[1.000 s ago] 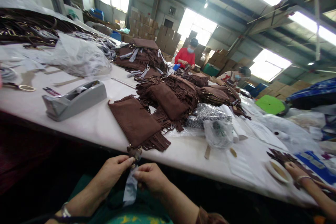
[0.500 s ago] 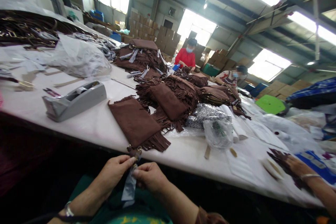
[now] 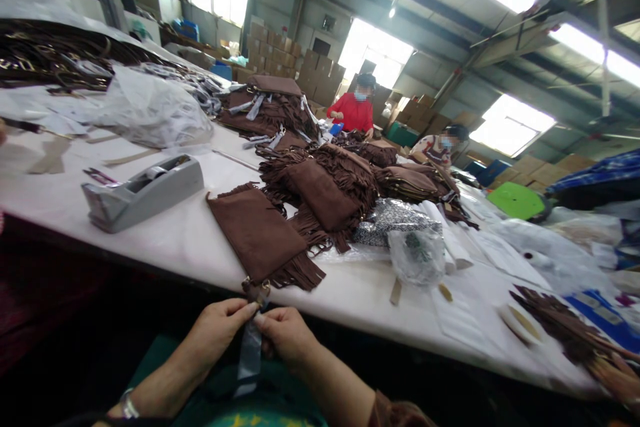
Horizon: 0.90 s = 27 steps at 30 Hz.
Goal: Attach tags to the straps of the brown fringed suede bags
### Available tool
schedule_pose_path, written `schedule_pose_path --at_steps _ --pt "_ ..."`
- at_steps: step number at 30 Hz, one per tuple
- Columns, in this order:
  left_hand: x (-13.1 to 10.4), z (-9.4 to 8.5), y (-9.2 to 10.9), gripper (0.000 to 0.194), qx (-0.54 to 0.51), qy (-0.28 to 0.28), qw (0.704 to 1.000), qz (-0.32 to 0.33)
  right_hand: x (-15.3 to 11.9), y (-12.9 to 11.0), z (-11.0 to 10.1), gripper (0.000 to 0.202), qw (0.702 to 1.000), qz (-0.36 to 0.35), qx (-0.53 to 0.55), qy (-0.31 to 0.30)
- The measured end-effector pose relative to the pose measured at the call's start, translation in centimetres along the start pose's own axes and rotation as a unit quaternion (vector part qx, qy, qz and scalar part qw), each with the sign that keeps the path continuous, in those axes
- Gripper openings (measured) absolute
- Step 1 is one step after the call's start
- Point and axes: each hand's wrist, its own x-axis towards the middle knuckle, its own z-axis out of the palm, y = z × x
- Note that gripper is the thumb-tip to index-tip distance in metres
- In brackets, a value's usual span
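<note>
A flat brown fringed bag (image 3: 257, 233) lies at the table's front edge, with metal rings and a short brown strap end (image 3: 257, 288) hanging over the edge. My left hand (image 3: 220, 328) pinches the strap end just below the rings. Close against it on the right, my right hand (image 3: 287, 335) has thumb and fingers closed on the top of a grey plastic wrap strip (image 3: 249, 357), which hangs down below both hands. The fingertips of both hands nearly touch. Exactly how the wrap joins the strap is too small to tell.
A grey tape dispenser (image 3: 145, 190) stands left on the white table (image 3: 175, 247). Brown fringed bags (image 3: 325, 190) are heaped behind, beside a clear plastic bag (image 3: 416, 257). A tape roll (image 3: 521, 323) lies right, near a person's hand (image 3: 617, 373). Two people work across the table.
My hands have barely moved; the grey strip hangs slightly differently. At the right, the other person's hand has moved down toward the table's edge, along with brown fringe.
</note>
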Motion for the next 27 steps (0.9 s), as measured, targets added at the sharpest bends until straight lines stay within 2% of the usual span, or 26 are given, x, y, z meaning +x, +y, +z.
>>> schedule_pose_path --at_steps 6,12,17,20,23,27 --pt "-0.1 -0.5 0.2 0.043 0.034 -0.002 0.999 0.007 0.9 0.9 0.4 0.059 0.999 0.027 0.028 0.028" --pt "-0.2 -0.9 0.4 0.043 0.060 0.005 0.997 0.038 1.3 0.3 1.0 0.049 0.995 0.041 0.082 0.027" --pt "-0.4 -1.4 -0.8 0.035 0.065 -0.023 0.997 0.047 0.9 -0.3 1.2 0.044 0.993 0.039 0.097 0.047" --pt "-0.6 -1.5 -1.8 0.027 0.115 0.014 0.990 0.082 0.7 -0.2 1.3 0.046 0.994 0.028 0.088 0.061" --pt "-1.1 -1.6 -2.3 0.022 0.203 0.044 0.961 0.182 0.8 0.1 1.4 0.051 0.995 0.029 0.072 0.065" --pt "-1.6 -1.5 -2.3 0.022 0.327 0.083 0.879 0.337 0.8 0.4 1.4 0.057 0.994 0.023 0.088 0.065"
